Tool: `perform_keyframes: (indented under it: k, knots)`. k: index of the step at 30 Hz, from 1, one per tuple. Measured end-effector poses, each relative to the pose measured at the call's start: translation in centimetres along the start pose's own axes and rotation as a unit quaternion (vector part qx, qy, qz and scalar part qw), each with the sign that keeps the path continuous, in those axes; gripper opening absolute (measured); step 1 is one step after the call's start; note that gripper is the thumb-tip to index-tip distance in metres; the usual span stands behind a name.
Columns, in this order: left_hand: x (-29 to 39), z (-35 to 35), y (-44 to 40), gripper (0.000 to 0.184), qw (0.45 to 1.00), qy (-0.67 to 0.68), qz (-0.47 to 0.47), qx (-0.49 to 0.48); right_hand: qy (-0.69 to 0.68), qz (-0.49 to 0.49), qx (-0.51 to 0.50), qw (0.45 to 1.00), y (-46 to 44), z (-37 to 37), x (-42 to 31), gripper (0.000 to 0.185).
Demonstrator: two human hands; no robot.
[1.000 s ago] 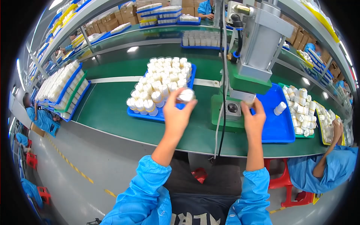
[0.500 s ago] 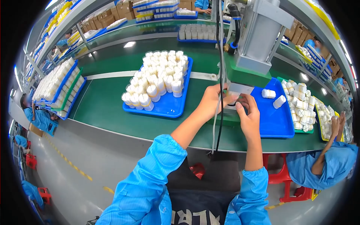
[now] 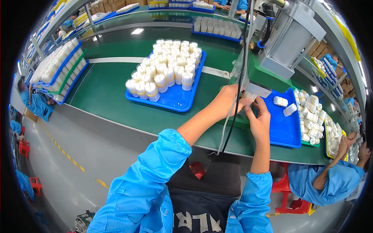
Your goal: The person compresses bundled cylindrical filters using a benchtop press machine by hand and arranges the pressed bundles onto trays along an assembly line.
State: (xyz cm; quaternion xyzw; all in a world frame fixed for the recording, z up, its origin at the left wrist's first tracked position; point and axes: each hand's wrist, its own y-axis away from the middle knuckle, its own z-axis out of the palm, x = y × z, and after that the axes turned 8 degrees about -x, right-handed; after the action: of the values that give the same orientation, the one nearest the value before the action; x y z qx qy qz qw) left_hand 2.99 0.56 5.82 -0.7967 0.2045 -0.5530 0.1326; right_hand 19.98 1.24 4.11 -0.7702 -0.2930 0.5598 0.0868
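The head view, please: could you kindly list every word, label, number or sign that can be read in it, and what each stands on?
"LR": letter shapes resembling this in the pale lettering on the dark shirt; partly cut off, no whole word readable.
White pieces: no readable text.
Metal block on the machine: any marking is too small to read.

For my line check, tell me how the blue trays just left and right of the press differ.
The left tray is crowded with white pieces; the right tray shows only two. The left tray's pieces mostly stand upright; the right tray's lie on their sides. The left tray stands apart from other trays; the right sits beside a green tray. Both are blue, on the green table.
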Motion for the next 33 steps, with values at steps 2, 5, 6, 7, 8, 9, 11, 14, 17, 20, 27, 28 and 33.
perform_keyframes:
  k: [2,5,6,7,8,9,11,14,17,20,27,28,33]
  knots:
    - [-0.9,0.2,-0.2,0.039,0.99,-0.107,0.088,0.03,0.04,-0.005,-0.003,0.999,0.2,0.0,0.1,0.044]
    - [-0.2,0.0,0.3,0.039,0.996,-0.061,0.059,0.004,0.091,-0.005,-0.004,0.996,0.3,0.3,-0.3,0.042]
    - [-0.3,0.3,0.4,0.039,0.997,-0.06,0.058,0.002,0.102,-0.001,-0.002,0.995,0.4,0.4,-0.5,0.041]
    - [-0.3,0.5,0.6,0.038,0.998,-0.058,0.036,-0.003,0.102,0.0,-0.001,0.995,0.5,0.4,-0.3,0.041]
    - [-0.3,0.6,0.6,0.037,0.998,-0.057,0.016,-0.006,0.118,0.0,-0.002,0.993,0.5,0.4,0.1,0.04]
    - [-0.1,0.6,0.8,0.037,0.998,-0.059,0.018,-0.007,0.135,-0.002,-0.002,0.991,0.4,0.4,0.2,0.04]
    - [0.3,0.7,1.5,0.036,0.999,0.029,-0.021,0.016,0.143,-0.018,0.013,0.99,0.3,0.9,0.0,0.039]
    - [0.5,0.7,1.9,0.037,0.999,-0.002,0.016,0.029,0.153,-0.032,0.027,0.987,0.0,1.2,-0.8,0.04]
    - [-0.4,0.9,2.3,0.037,0.997,-0.018,0.055,0.048,0.147,-0.036,0.031,0.988,0.1,1.4,-0.4,0.04]
    - [-0.4,0.8,2.3,0.036,0.998,-0.02,0.048,0.035,0.138,-0.016,0.025,0.99,0.0,1.2,-0.4,0.038]
    - [-1.2,1.2,2.5,0.033,0.993,-0.07,0.076,0.057,0.123,0.008,0.018,0.992,0.0,1.3,-0.6,0.032]
    - [-1.1,1.1,2.6,0.033,0.993,-0.072,0.078,0.059,0.122,0.005,0.018,0.992,-0.1,1.5,-0.8,0.032]
    - [-0.6,1.0,2.5,0.033,0.992,-0.068,0.095,0.056,0.127,-0.025,0.048,0.99,-0.2,2.0,-0.9,0.032]
